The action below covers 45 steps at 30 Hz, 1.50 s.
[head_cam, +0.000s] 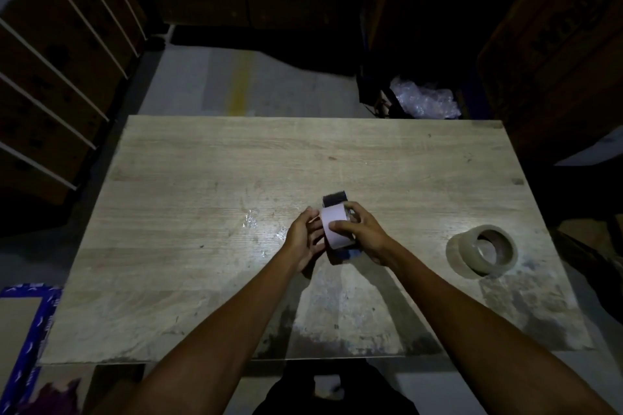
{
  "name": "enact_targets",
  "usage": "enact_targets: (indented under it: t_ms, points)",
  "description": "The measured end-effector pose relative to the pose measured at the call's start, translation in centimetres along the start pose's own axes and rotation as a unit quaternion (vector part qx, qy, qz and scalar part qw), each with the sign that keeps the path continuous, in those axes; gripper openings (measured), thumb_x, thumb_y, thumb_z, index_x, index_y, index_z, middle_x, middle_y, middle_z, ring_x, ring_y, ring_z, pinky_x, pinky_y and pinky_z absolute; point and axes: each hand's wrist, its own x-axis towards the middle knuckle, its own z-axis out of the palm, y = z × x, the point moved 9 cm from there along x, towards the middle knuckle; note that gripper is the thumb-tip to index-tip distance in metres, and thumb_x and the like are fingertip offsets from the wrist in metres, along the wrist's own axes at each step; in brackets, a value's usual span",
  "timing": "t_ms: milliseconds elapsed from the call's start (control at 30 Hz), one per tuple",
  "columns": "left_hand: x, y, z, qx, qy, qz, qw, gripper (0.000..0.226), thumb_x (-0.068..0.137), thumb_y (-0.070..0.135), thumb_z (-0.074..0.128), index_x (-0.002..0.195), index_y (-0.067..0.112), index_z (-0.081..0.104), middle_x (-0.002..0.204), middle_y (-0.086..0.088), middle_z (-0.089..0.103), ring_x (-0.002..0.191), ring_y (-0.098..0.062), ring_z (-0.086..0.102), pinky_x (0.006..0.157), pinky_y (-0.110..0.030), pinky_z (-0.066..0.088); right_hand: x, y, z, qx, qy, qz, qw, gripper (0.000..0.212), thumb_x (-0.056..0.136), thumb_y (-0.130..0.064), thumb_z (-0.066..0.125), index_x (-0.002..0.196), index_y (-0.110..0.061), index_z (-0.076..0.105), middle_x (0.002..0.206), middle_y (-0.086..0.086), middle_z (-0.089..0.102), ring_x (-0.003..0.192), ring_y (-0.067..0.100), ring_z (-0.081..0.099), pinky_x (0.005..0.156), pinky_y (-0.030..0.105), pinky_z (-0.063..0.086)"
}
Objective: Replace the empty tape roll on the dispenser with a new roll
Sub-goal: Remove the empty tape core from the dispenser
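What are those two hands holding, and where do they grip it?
Both hold the tape dispenser: the left hand on its left side, the right hand over the pale roll core on top and its right side.

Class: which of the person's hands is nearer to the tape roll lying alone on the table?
Right. The right hand is on the dispenser, on the side toward the tape roll; the left hand is on the dispenser's far side.
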Motion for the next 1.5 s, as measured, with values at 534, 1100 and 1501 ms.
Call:
enact_targets:
  t_ms: [534, 1100, 1501]
  points:
    - [-1.3, 4.5, 3.3, 0.071, -0.056, 0.122, 0.988, 0.042, 0.097, -0.001, 0.049, 0.133, 0.02, 0.055, 0.11, -0.007, 0.07, 0.087, -0.023, 0.069, 0.067, -0.032, 0.057, -2.8, -2.1, -0.9, 0.406, -0.006, 0.06, 0.912, 0.062, 0.076, -0.043, 0.063, 0.124, -0.004, 0.06, 0.113, 0.022, 0.067, 0.094, 0.033, 0.065, 0.074, 0.037, 0.056]
    - [-5.6, 8.5, 5.2, -0.037, -0.076, 0.167, 0.982, 0.032, 0.1, 0.027, 0.047, 0.121, 0.013, 0.066, 0.115, -0.012, 0.068, 0.101, -0.028, 0.064, 0.085, -0.04, 0.052, -5.8, -10.4, -1.7, 0.011, 0.078, -0.194, 0.978, 0.043, 0.083, -0.034, 0.067, 0.124, -0.023, 0.059, 0.12, 0.003, 0.062, 0.106, 0.019, 0.062, 0.082, 0.03, 0.057]
    - [-6.1, 8.3, 8.7, -0.135, -0.156, 0.089, 0.974, 0.035, 0.089, 0.041, 0.061, 0.097, 0.009, 0.072, 0.086, -0.01, 0.073, 0.082, -0.022, 0.071, 0.068, -0.034, 0.059, -10.7, -15.1, 0.3, -0.385, 0.225, -0.411, 0.795, 0.093, 0.066, -0.059, 0.075, 0.139, -0.008, 0.049, 0.132, 0.007, 0.054, 0.113, 0.023, 0.05, 0.087, 0.028, 0.05]
